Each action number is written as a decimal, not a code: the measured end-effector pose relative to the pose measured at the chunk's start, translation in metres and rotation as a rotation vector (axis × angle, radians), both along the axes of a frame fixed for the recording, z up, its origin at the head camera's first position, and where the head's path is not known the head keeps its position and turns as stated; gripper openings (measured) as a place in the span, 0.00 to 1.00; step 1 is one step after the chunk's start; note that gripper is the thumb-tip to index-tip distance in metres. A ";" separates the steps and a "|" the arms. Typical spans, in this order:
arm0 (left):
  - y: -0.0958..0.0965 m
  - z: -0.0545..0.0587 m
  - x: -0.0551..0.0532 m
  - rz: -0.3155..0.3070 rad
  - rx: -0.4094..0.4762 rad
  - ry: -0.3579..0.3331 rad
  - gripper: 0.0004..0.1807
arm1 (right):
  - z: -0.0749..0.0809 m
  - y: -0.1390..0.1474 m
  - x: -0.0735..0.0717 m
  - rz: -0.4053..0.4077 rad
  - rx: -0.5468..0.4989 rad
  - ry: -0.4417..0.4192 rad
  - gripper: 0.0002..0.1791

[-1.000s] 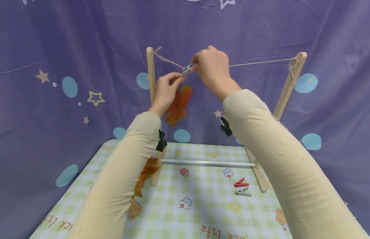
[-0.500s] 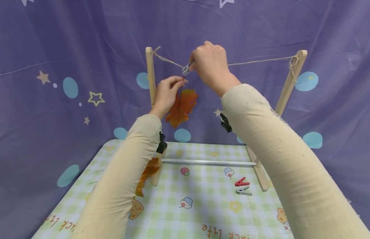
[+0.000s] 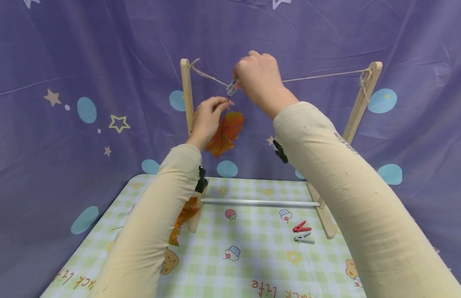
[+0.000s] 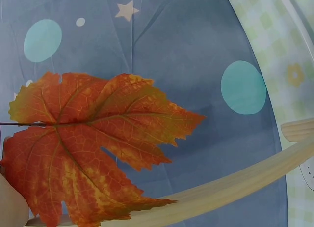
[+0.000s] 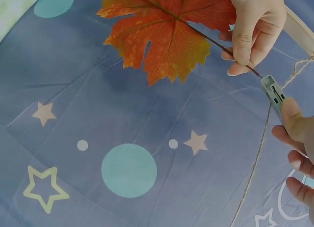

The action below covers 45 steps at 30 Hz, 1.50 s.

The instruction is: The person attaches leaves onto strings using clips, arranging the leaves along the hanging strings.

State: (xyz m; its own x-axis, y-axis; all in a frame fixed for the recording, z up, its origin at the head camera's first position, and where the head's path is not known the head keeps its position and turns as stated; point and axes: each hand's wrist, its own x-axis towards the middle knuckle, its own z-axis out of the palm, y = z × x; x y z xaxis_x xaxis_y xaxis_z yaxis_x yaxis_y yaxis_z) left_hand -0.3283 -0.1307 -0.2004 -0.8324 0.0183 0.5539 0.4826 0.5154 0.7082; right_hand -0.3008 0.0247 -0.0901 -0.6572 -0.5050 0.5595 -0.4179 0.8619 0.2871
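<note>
An orange maple-like leaf (image 3: 226,132) hangs by its thin dark stem, which my left hand (image 3: 207,120) pinches between thumb and fingertips. My right hand (image 3: 261,80) holds a grey clothespin (image 3: 231,87) by its handle end at the twine (image 3: 320,76). In the right wrist view the clothespin (image 5: 273,97) has its nose at the top of the stem, just above my left fingers. Whether it bites the stem, the twine or both is hard to tell. The leaf (image 4: 93,143) spreads wide in the left wrist view.
Two wooden posts (image 3: 187,91) carry the twine, joined low down by a white rod (image 3: 256,203). On the checked tablecloth (image 3: 260,244) lie a red clothespin (image 3: 302,227) and another grey clothespin (image 3: 303,238). A second orange leaf (image 3: 183,219) lies partly behind my left sleeve.
My left hand has slid slightly lower on the stem and the leaf has swung to face me more broadly. The clothespin has tilted more upright as my right hand shifted slightly left.
</note>
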 end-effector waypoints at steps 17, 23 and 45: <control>0.002 0.003 0.002 0.040 -0.041 0.021 0.15 | 0.006 0.001 0.002 -0.013 0.069 -0.127 0.21; 0.002 0.002 0.001 0.037 -0.056 0.037 0.16 | 0.007 0.001 0.003 0.023 0.060 -0.086 0.17; 0.001 0.001 0.002 0.056 -0.089 0.061 0.15 | 0.010 -0.001 0.005 0.027 0.113 -0.056 0.18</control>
State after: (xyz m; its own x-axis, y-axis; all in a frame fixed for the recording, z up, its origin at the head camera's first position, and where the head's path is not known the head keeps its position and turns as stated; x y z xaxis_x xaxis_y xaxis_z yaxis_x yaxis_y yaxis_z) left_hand -0.3267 -0.1297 -0.1993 -0.7983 0.0242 0.6017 0.4921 0.6021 0.6287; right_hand -0.2955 0.0242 -0.0806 -0.6709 -0.5810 0.4609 -0.4588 0.8134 0.3575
